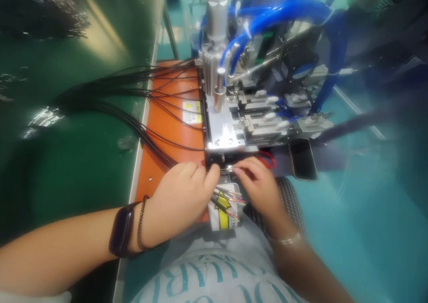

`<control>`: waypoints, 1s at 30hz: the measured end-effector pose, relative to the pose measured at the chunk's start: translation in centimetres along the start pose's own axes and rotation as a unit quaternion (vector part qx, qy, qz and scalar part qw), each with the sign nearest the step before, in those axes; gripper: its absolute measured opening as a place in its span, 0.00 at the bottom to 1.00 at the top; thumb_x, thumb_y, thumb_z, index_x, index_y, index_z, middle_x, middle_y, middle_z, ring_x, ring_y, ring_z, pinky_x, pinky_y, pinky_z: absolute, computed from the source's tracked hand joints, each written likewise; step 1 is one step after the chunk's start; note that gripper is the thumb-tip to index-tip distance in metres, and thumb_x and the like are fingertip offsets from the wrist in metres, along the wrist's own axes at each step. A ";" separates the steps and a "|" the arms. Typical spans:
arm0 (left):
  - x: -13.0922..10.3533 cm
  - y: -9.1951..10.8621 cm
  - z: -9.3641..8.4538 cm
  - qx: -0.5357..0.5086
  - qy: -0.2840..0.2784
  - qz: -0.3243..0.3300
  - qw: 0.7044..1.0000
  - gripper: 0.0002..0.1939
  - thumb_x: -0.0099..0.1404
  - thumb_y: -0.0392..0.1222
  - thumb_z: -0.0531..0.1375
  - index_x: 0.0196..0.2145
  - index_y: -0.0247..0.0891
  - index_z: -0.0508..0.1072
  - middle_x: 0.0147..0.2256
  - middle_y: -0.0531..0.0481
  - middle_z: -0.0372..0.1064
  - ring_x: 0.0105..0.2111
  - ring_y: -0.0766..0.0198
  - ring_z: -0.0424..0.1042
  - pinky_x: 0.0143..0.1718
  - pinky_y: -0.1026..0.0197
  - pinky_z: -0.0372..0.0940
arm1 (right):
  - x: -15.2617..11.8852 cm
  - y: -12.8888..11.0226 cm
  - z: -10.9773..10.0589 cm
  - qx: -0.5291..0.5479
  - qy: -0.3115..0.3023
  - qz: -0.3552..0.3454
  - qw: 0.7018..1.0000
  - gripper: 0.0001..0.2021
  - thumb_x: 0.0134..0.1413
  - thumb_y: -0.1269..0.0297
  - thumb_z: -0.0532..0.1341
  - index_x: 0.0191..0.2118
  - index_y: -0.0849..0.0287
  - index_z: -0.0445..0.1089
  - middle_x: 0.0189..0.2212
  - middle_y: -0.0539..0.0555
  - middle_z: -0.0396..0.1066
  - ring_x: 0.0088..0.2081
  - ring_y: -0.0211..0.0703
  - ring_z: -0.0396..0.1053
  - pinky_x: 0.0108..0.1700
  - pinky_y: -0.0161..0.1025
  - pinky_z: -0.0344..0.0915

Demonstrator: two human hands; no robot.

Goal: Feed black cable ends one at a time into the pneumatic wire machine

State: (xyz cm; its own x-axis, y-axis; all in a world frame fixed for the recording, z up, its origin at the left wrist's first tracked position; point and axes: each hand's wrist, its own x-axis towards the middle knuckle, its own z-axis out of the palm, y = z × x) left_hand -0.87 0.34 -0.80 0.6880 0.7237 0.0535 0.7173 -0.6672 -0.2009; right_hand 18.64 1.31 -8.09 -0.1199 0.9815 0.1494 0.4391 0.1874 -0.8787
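My left hand (182, 193) is closed round a bundle of thin black cables (160, 153). Stripped cable ends with fine coloured wires (230, 200) stick out below its fingers. Its thumb and forefinger meet at the front edge of the bench machine (224, 131). Opposite, my right hand (259, 184) pinches at a tiny bright part (230, 168) by that same edge; what exactly it grips is too small to make out. The fingertips of both hands are a short gap apart. Under the wire ends sits a white and yellow label (224, 220).
An orange base plate (174, 86) carries the machine, with more cables running left across a green table (83, 169). A metal cylinder (217, 17) rises at the back, and thick blue tubes (290, 13) loop right. A dark flat panel (302, 159) stands beside my right hand.
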 end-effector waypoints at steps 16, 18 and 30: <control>0.0 -0.6 0.6 -0.055 -0.008 -0.013 0.998 0.10 0.57 0.31 0.54 0.37 0.35 0.68 0.26 0.49 0.65 0.27 0.58 0.65 0.26 0.56 0.60 | -2.3 -2.7 -2.7 -0.035 -0.066 -0.272 0.959 0.21 0.52 0.81 0.58 0.50 0.54 0.65 0.36 0.54 0.70 0.38 0.43 0.65 0.40 0.44 0.66; -0.1 -0.6 0.5 -0.064 -0.007 -0.014 0.998 0.10 0.56 0.31 0.54 0.37 0.35 0.68 0.26 0.49 0.65 0.27 0.58 0.65 0.26 0.56 0.61 | -2.2 -2.7 -2.4 -0.026 -0.071 -0.263 0.962 0.21 0.52 0.80 0.57 0.50 0.53 0.65 0.36 0.53 0.70 0.38 0.43 0.65 0.40 0.44 0.66; 0.3 -2.1 1.3 -0.143 0.065 -0.019 0.987 0.14 0.60 0.30 0.53 0.44 0.36 0.68 0.39 0.46 0.71 0.38 0.58 0.70 0.39 0.55 0.67 | -1.7 -2.4 -1.0 0.006 0.006 -0.145 0.989 0.14 0.55 0.77 0.57 0.43 0.52 0.70 0.37 0.52 0.69 0.41 0.42 0.67 0.42 0.42 0.66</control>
State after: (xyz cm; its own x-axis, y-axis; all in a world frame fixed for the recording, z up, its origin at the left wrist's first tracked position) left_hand -2.27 2.20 -1.66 0.6554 0.7324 0.1842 0.7314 -0.6764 0.0868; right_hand 18.68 -0.73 -5.82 -0.2295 0.8866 0.4015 0.3763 0.4613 -0.8035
